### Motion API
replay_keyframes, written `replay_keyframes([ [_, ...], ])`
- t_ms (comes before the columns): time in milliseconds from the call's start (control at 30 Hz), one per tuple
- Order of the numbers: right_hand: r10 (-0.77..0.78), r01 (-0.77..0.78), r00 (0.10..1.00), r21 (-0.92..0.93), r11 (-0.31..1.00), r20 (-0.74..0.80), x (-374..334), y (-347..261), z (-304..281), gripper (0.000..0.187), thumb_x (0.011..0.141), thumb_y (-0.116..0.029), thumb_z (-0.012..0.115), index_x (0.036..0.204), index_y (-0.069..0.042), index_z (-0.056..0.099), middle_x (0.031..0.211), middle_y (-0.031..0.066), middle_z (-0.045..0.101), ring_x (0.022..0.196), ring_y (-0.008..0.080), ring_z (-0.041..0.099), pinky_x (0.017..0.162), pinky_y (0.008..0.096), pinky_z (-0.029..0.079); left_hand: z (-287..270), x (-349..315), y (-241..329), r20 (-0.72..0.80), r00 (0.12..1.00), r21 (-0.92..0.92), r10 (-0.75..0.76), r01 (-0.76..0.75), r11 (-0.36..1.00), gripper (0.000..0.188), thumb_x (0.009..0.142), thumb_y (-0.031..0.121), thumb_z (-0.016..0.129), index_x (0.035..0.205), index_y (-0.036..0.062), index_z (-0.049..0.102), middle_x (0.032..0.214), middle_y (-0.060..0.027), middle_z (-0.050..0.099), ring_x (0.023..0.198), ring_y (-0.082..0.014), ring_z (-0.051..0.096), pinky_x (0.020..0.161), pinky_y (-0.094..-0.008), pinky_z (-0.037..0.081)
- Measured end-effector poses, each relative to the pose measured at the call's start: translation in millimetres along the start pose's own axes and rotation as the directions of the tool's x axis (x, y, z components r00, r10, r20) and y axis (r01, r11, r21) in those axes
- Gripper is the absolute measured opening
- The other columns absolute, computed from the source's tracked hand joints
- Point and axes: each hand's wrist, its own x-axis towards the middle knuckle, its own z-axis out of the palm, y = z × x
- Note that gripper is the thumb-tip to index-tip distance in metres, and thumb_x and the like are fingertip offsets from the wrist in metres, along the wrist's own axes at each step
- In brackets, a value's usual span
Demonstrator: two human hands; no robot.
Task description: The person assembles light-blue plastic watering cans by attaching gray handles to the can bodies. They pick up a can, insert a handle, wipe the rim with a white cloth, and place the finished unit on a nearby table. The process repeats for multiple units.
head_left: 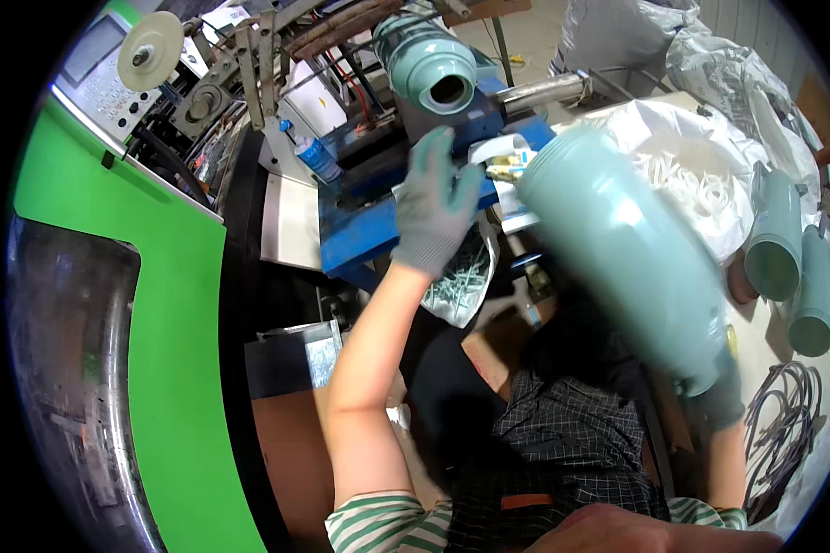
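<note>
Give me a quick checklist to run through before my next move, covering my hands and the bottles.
1. Both hands gloved: ok, left hand and right hand alike.
2. Left hand free: ok, open and holding nothing.
3. Large blue-green bottle in the right hand: ok, held near its narrow lower end.
4. Right-hand grip secure: cannot tell, the fingers are mostly hidden and blurred.
5. Second blue-green bottle off the machine: not ok, it lies there with its opening toward you.
6. White bag of thin green pieces closed: not ok, it gapes open.
</note>
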Motion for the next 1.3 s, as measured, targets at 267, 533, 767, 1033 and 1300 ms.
replay_keyframes([
  [267,-0.383,0.355,0.921,-0.253,0.9,-0.07,40,-74,18,0.059,0.109,-0.039,0.052,0.159,-0.011,0.037,0.129,0.0124,0.065,0.095,0.0215,0.072,0.071,0.0322,0.061,42,25,0,0.113,0.993,0.429,0.018,-0.065,0.901,0.058,0.095,0.043,0.067,0.137,0.0038,0.059,0.13,-0.0202,0.063,0.124,-0.0408,0.059,0.097,-0.0517,0.048],
  [533,-0.198,0.244,0.962,-0.262,0.934,0.19,125,-134,127,0.068,0.104,-0.041,0.059,0.161,-0.013,0.034,0.122,0.0124,0.065,0.091,0.0216,0.073,0.064,0.0324,0.061,-78,-183,81,-0.15,0.942,0.283,0.299,-0.249,0.926,0.036,0.079,0.039,0.086,0.104,0.02,0.07,0.108,-0.001,0.062,0.089,-0.0277,0.062,0.074,-0.0404,0.046],
  [767,-0.107,0.053,0.904,0.141,0.989,0.415,269,-61,325,0.072,0.098,-0.039,0.071,0.155,-0.016,0.036,0.148,0.0156,0.049,0.121,0.0318,0.064,0.089,0.0438,0.063,-76,-248,114,0.059,0.978,-0.142,0.198,-0.188,0.972,0.02,0.077,0.026,0.075,0.088,0.0194,0.06,0.097,0.0019,0.058,0.077,-0.0235,0.053,0.063,-0.0444,0.039],
  [1033,-0.262,-0.264,0.783,0.683,0.681,0.564,376,-44,388,0.065,0.095,-0.037,0.073,0.15,-0.013,0.047,0.14,0.0177,0.061,0.121,0.0341,0.065,0.101,0.0468,0.06,-72,-254,106,0.091,0.964,-0.215,0.25,-0.226,0.95,0.031,0.074,0.021,0.076,0.101,0.0286,0.064,0.103,0.0014,0.067,0.078,-0.0223,0.059,0.065,-0.0434,0.044],
  [1300,-0.395,0.429,0.828,0.005,0.903,0.398,230,45,274,0.049,0.104,-0.042,0.066,0.133,-0.004,0.059,0.118,0.0144,0.065,0.109,0.0187,0.064,0.096,0.0377,0.053,-73,-244,81,0.233,0.928,-0.191,0.29,-0.249,0.949,0.026,0.076,0.038,0.084,0.087,0.0261,0.064,0.083,0.0011,0.058,0.074,-0.0278,0.054,0.069,-0.046,0.037],
])
